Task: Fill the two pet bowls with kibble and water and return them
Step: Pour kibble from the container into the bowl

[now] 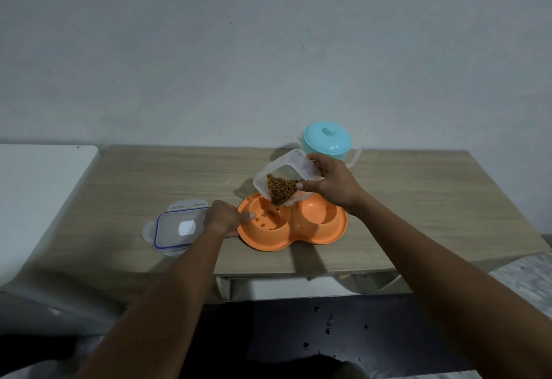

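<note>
- The right hand holds a clear box tipped down over the orange pet dish. Its fingers wrap tight around the box's side.
- Brown kibble slides to the low corner of the box. Some bits are falling out of it.
- The orange pet dish sits on the wooden table, right under the right hand. It has two round bowls joined side by side.
- A few kibble bits lie in the bowl nearest the left hand. The other bowl sits below the right wrist.
- The left hand grips the rim of the dish, thumb on top.
- The box's lid lies flat on the table, partly under the left hand's far side.
- A blue-green jug with a lid stands just behind the right hand.
</note>
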A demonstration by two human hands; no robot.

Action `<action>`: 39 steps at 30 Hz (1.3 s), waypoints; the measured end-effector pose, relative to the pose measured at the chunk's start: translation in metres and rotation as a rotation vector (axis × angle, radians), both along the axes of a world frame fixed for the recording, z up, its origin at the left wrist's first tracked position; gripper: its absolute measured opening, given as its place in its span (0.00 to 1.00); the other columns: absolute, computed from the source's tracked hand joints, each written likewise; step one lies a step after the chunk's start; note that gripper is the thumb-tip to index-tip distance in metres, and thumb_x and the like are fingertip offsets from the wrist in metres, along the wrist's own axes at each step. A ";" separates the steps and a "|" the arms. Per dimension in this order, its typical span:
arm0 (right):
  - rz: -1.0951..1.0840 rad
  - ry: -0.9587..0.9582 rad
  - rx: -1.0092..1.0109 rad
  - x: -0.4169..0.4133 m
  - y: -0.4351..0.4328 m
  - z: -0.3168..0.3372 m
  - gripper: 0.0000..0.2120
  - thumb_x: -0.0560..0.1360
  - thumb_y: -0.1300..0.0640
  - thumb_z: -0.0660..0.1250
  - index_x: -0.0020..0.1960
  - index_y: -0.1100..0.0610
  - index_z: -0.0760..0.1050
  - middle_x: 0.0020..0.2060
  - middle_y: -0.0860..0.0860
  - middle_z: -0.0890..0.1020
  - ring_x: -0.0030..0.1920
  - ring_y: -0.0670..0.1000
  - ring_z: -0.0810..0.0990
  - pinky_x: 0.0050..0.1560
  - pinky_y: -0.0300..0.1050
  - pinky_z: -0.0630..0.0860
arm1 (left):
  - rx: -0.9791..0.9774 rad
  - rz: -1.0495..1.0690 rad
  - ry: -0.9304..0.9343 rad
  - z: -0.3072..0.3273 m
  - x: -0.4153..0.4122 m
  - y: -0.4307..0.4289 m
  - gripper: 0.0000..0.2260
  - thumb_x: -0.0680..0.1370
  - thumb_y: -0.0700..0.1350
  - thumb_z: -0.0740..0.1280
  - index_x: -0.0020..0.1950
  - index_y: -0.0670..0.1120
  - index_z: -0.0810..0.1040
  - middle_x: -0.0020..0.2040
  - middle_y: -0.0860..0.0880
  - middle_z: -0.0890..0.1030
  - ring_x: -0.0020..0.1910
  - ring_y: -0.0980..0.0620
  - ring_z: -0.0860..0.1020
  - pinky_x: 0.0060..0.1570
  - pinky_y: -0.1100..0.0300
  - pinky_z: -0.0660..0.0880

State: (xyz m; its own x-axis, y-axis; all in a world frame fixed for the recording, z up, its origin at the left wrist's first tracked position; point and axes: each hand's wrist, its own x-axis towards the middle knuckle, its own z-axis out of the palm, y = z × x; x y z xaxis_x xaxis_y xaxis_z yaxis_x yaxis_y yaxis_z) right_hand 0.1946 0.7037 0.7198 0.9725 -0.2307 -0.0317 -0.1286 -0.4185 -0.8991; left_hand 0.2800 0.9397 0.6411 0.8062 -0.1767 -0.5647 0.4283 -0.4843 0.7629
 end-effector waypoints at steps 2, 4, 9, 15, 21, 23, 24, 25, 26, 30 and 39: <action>0.005 -0.005 0.003 0.001 -0.001 0.000 0.40 0.62 0.46 0.84 0.69 0.56 0.76 0.60 0.51 0.83 0.62 0.51 0.81 0.65 0.58 0.79 | 0.011 -0.003 -0.009 0.000 0.000 0.000 0.17 0.68 0.45 0.81 0.49 0.35 0.83 0.46 0.38 0.85 0.46 0.42 0.85 0.47 0.46 0.83; 0.012 -0.002 0.010 0.001 -0.001 0.000 0.37 0.63 0.49 0.83 0.69 0.57 0.76 0.60 0.52 0.84 0.61 0.52 0.82 0.64 0.58 0.80 | 0.021 -0.006 -0.020 0.001 -0.001 -0.001 0.16 0.68 0.45 0.80 0.49 0.36 0.83 0.46 0.38 0.85 0.46 0.42 0.85 0.47 0.47 0.83; 0.001 0.010 0.013 0.001 -0.003 -0.002 0.33 0.67 0.56 0.82 0.69 0.58 0.76 0.59 0.52 0.84 0.61 0.53 0.82 0.63 0.58 0.80 | 0.032 -0.005 -0.030 -0.001 -0.001 -0.002 0.12 0.69 0.45 0.80 0.43 0.40 0.81 0.46 0.38 0.85 0.46 0.42 0.85 0.47 0.47 0.83; -0.019 0.008 0.033 0.003 -0.006 -0.006 0.31 0.67 0.58 0.82 0.68 0.57 0.76 0.58 0.52 0.84 0.60 0.52 0.83 0.62 0.57 0.81 | 0.008 0.010 -0.011 -0.002 0.000 -0.001 0.17 0.68 0.45 0.81 0.49 0.36 0.83 0.46 0.38 0.85 0.46 0.41 0.85 0.47 0.44 0.83; -0.014 0.008 0.046 0.004 -0.005 -0.007 0.32 0.67 0.57 0.82 0.68 0.58 0.76 0.59 0.53 0.84 0.61 0.53 0.82 0.63 0.57 0.80 | 0.020 0.009 -0.025 -0.002 0.001 -0.003 0.16 0.68 0.45 0.80 0.47 0.36 0.84 0.44 0.39 0.85 0.46 0.42 0.85 0.47 0.47 0.83; -0.024 0.013 0.070 0.005 -0.006 -0.006 0.31 0.67 0.58 0.82 0.67 0.58 0.77 0.58 0.54 0.84 0.60 0.53 0.83 0.63 0.58 0.81 | 0.026 0.009 -0.010 -0.001 0.002 -0.004 0.16 0.68 0.45 0.81 0.47 0.35 0.83 0.44 0.39 0.85 0.45 0.43 0.85 0.47 0.46 0.83; -0.025 0.011 0.080 0.006 -0.005 -0.005 0.31 0.66 0.57 0.82 0.67 0.57 0.77 0.58 0.54 0.85 0.60 0.54 0.83 0.62 0.58 0.81 | 0.027 0.010 0.006 0.000 0.003 -0.004 0.16 0.67 0.45 0.81 0.47 0.35 0.83 0.44 0.39 0.85 0.45 0.43 0.85 0.46 0.46 0.83; -0.027 0.008 0.079 0.006 -0.005 -0.005 0.32 0.65 0.54 0.83 0.66 0.56 0.77 0.58 0.54 0.85 0.60 0.54 0.83 0.62 0.59 0.81 | 0.027 0.013 0.022 0.000 0.005 -0.004 0.17 0.67 0.45 0.81 0.47 0.36 0.83 0.44 0.39 0.85 0.45 0.43 0.85 0.46 0.46 0.83; -0.024 0.004 0.078 0.006 -0.005 -0.004 0.35 0.62 0.49 0.83 0.66 0.56 0.77 0.58 0.53 0.85 0.60 0.55 0.83 0.62 0.60 0.81 | 0.029 0.014 0.035 0.000 0.005 -0.005 0.17 0.67 0.44 0.81 0.48 0.36 0.83 0.45 0.39 0.85 0.45 0.43 0.85 0.46 0.46 0.84; -0.018 -0.002 0.068 0.005 -0.004 -0.005 0.39 0.60 0.45 0.82 0.67 0.56 0.77 0.58 0.53 0.85 0.61 0.55 0.83 0.62 0.60 0.81 | 0.033 0.018 0.036 0.000 0.006 -0.005 0.17 0.67 0.45 0.81 0.48 0.35 0.83 0.45 0.39 0.85 0.45 0.44 0.85 0.47 0.47 0.83; -0.019 0.010 0.054 0.005 -0.004 -0.006 0.33 0.65 0.55 0.83 0.68 0.57 0.76 0.59 0.52 0.84 0.61 0.53 0.82 0.63 0.58 0.80 | 0.020 0.019 0.031 -0.003 0.006 -0.003 0.16 0.66 0.45 0.82 0.43 0.34 0.82 0.43 0.39 0.86 0.43 0.43 0.86 0.46 0.45 0.83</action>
State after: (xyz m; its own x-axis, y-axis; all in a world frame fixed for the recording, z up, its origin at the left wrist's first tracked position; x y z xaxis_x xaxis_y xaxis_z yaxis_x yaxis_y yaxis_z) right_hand 0.1999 0.6994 0.7143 0.9676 -0.2468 -0.0540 -0.1449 -0.3671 -0.9188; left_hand 0.2857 0.9369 0.6380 0.7912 -0.1499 -0.5929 0.4613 -0.4904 0.7394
